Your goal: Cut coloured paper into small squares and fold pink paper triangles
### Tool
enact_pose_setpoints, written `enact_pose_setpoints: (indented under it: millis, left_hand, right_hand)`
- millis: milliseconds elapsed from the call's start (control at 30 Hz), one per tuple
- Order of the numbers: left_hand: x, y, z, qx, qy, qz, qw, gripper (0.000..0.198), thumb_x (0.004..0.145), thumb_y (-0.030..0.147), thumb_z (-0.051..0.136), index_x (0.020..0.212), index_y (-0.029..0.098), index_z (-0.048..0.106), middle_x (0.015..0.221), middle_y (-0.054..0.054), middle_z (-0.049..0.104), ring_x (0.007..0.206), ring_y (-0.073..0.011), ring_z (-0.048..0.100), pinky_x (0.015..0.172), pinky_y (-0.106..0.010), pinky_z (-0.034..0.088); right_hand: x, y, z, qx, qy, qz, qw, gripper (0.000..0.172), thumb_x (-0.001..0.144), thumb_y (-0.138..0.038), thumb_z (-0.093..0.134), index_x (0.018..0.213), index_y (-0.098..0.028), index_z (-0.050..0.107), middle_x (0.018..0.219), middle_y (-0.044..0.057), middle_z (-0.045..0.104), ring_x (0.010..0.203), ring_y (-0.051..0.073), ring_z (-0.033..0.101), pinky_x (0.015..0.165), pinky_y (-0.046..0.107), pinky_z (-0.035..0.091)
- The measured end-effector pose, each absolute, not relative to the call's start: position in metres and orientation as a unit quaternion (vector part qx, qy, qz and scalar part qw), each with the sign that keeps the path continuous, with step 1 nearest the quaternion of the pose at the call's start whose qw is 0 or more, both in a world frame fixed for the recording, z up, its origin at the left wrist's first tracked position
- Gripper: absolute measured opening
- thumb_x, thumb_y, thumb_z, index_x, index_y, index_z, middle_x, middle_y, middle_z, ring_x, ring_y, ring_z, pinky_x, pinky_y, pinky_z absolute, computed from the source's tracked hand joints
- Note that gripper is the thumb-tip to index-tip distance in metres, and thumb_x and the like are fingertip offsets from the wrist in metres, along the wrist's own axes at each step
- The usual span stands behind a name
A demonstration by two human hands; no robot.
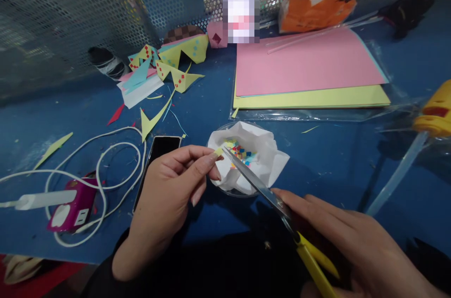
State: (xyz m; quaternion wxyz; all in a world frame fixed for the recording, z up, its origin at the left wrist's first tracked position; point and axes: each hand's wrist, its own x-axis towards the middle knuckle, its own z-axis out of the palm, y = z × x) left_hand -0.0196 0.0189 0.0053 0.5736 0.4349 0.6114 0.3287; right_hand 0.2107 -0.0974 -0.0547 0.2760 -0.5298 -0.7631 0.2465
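Head view: left hand (169, 185) pinches yellow paper scrap (218, 151) at tips of scissors (260, 185), over tissue-lined dish (230, 190).

Thumb & forefinger of left hand closed narrow on scrap, other fingers loosely curled. Scrap sits just above dish's near-left rim, touching scissor tips. Right hand (352, 246), bottom right, wrapped round yellow handles w/ forefinger stretched along blades. Blades nearly closed, pointing up-left. Small coloured squares (241, 151) lie in crumpled white tissue inside dish, centre of blue table (334, 157). Black phone (158, 147) just left of left hand; white cable (105, 166) & magenta charger (72, 211) further left. Pink & yellow paper sheets (303, 63) behind dish. Folded paper shapes (176, 60) back left.
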Motion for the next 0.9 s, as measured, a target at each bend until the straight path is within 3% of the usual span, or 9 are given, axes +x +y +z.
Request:
enact_pose_setpoints:
  millis: [300,467,600,767,900]
  left_hand:
    - [-0.02,0.017,0.004,0.43,0.612,0.311,0.587,0.013,0.08,0.029,0.075,0.084,0.016,0.073,0.062,0.0,0.067,0.04,-0.0034,0.04,0.04,-0.016,0.028]
    - [-0.022,0.015,0.002,0.44,0.611,0.297,0.587,0.015,0.081,0.031,0.074,0.081,0.016,0.071,0.062,0.001,0.067,0.041,-0.0027,0.042,0.041,-0.015,0.029]
    - [-0.022,0.016,0.001,0.438,0.611,0.296,0.589,0.015,0.079,0.031,0.076,0.083,0.017,0.073,0.062,0.001,0.068,0.041,-0.0033,0.043,0.04,-0.015,0.029]
    - [-0.024,0.017,0.0,0.441,0.608,0.297,0.589,0.014,0.079,0.03,0.076,0.083,0.018,0.073,0.062,0.001,0.068,0.045,-0.0046,0.049,0.041,-0.014,0.03]
    - [-0.024,0.016,0.0,0.433,0.61,0.297,0.593,0.014,0.079,0.03,0.077,0.081,0.018,0.072,0.06,0.001,0.067,0.044,-0.0043,0.048,0.041,-0.013,0.03]
  right_hand:
    - [0.211,-0.097,-0.054,-0.513,-0.782,0.257,0.242,0.068,0.082,-0.029,0.064,0.147,-0.022,0.048,0.112,0.014,0.076,0.095,0.031,0.076,0.069,0.034,0.066]
    - [0.205,-0.089,-0.046,-0.501,-0.774,0.285,0.263,0.055,0.086,-0.019,0.054,0.141,-0.018,0.053,0.096,0.011,0.077,0.076,0.022,0.077,0.063,0.029,0.064]
    - [0.202,-0.086,-0.046,-0.492,-0.774,0.291,0.272,0.054,0.086,-0.015,0.05,0.14,-0.016,0.054,0.093,0.01,0.078,0.073,0.02,0.076,0.06,0.026,0.064]
    - [0.202,-0.089,-0.05,-0.499,-0.786,0.235,0.28,0.054,0.086,-0.016,0.047,0.139,-0.015,0.055,0.104,0.013,0.078,0.084,0.025,0.078,0.063,0.03,0.066]
    - [0.202,-0.088,-0.049,-0.492,-0.786,0.234,0.292,0.053,0.085,-0.016,0.046,0.137,-0.015,0.056,0.097,0.012,0.079,0.073,0.023,0.078,0.055,0.027,0.064]
